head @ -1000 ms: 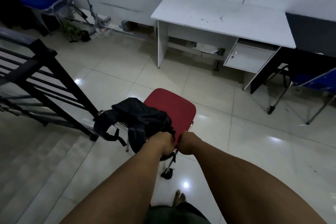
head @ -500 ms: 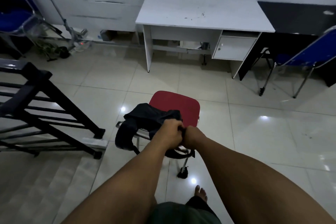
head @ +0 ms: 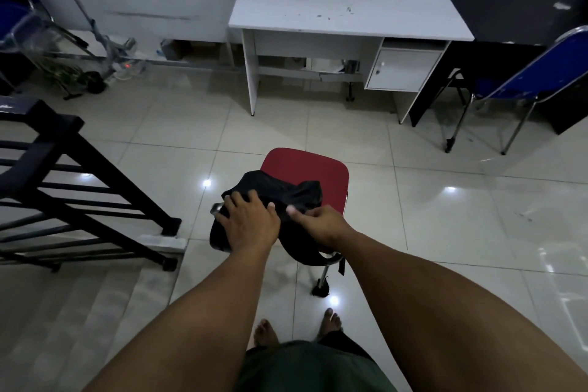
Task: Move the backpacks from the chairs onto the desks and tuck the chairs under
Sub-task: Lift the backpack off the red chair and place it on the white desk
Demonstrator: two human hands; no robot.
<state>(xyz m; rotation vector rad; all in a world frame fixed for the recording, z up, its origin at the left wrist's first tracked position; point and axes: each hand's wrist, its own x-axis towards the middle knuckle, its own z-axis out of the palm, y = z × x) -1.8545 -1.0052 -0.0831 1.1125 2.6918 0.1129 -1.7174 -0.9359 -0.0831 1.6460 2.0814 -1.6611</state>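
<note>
A black backpack (head: 280,191) lies slumped over the near edge of a red chair (head: 305,165) in the middle of the tiled floor. My left hand (head: 246,223) rests flat on the backpack's left side, fingers spread. My right hand (head: 321,223) pinches the backpack's fabric at its right side. The chair's seat faces a white desk (head: 346,9) against the far wall, a few tiles away. A black strap hangs down by the chair's near leg.
A black stair railing (head: 79,194) and steps going down lie at the left. A blue folding chair (head: 534,79) stands at a black desk (head: 509,13) on the right. Another blue chair (head: 19,29) and cables sit at the far left. My bare feet are below.
The chair and backpack have come nearer the white desk. My hands, clenched together at the chair's near edge before, have parted; the left now lies flat on the backpack, the right pinches it.
</note>
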